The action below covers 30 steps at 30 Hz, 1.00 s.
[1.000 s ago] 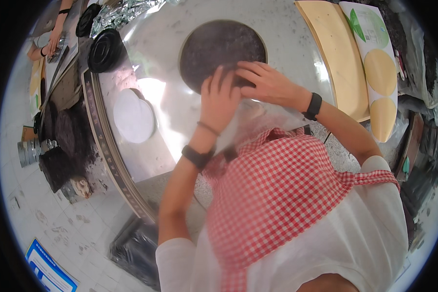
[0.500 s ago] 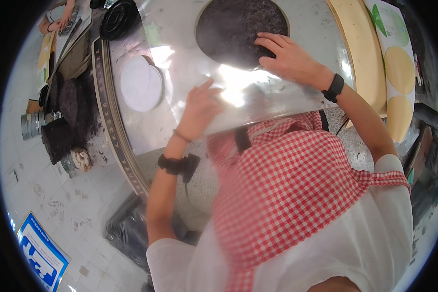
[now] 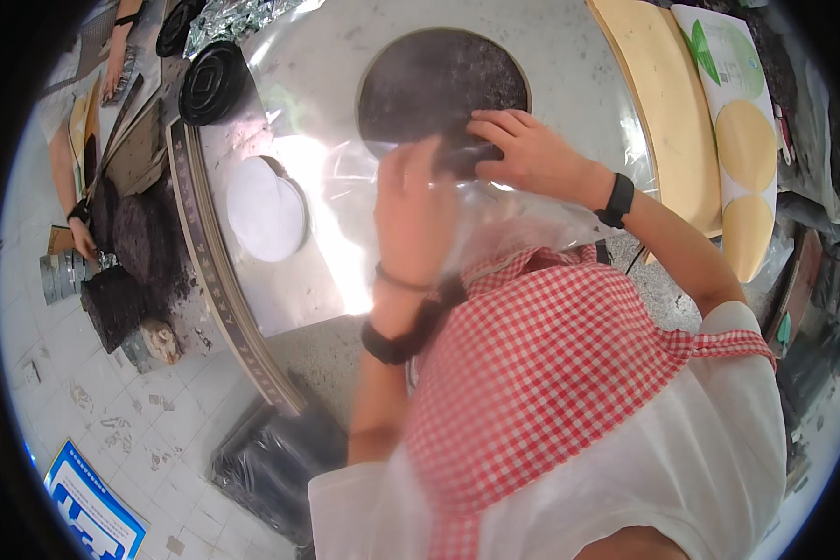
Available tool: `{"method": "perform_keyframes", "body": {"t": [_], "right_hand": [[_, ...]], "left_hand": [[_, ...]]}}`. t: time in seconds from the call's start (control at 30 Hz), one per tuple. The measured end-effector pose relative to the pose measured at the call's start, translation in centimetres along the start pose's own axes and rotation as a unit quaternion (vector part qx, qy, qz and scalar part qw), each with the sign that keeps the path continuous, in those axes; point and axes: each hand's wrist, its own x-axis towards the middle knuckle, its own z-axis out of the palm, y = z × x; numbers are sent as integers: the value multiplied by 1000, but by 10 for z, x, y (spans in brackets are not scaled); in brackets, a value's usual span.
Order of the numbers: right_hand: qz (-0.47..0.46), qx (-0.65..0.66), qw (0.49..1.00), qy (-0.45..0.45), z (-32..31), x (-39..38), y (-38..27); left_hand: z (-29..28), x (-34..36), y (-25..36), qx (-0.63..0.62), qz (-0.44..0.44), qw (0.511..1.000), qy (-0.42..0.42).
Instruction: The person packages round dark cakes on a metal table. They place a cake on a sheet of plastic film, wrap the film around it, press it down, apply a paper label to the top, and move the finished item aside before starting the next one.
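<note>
A dark, crumbly round cake (image 3: 429,79) lies on the table beneath or against clear plastic film (image 3: 523,205). My right hand (image 3: 537,154) is at its near right edge, fingers bent and thumb below, with dark material between them. Film bunches around that edge. My left hand (image 3: 415,205) is beside the cake's near edge, over the film; motion smears its fingers. White round paper sheets (image 3: 266,210) lie in a loose stack to the left.
Black round lids (image 3: 213,82) and crumpled foil (image 3: 243,19) sit at the far left. Tan sheets (image 3: 672,112) and a label sheet (image 3: 745,149) line the right side. Another person's hand (image 3: 84,243) is near dark blocks (image 3: 117,303) beyond the metal table edge (image 3: 201,233).
My left hand has moved right toward the cake's near edge. My right hand has shifted slightly nearer, its fingers more bent. The film's near edge has drawn up toward the cake.
</note>
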Motion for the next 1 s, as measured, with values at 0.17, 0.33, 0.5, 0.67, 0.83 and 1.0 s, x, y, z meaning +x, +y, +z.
{"method": "perform_keyframes", "body": {"t": [0.17, 0.33, 0.5, 0.67, 0.83, 1.0], "right_hand": [[10, 29, 999, 20, 0, 0, 16], [22, 120, 990, -72, -65, -1, 32], [472, 310, 817, -116, -92, -9, -17], [511, 220, 828, -78, -50, -31, -9], [109, -20, 988, 105, -28, 33, 3], [345, 346, 871, 52, -9, 47, 6]], "left_hand": [[35, 24, -23, 92, 20, 968, -233], [49, 24, -27, 142, 14, 963, -229], [54, 26, -20, 132, 18, 968, -213], [60, 23, -15, 171, 9, 968, -182], [63, 31, -13, 116, -19, 974, -191], [68, 37, -14, -95, -153, 980, -86]]}}
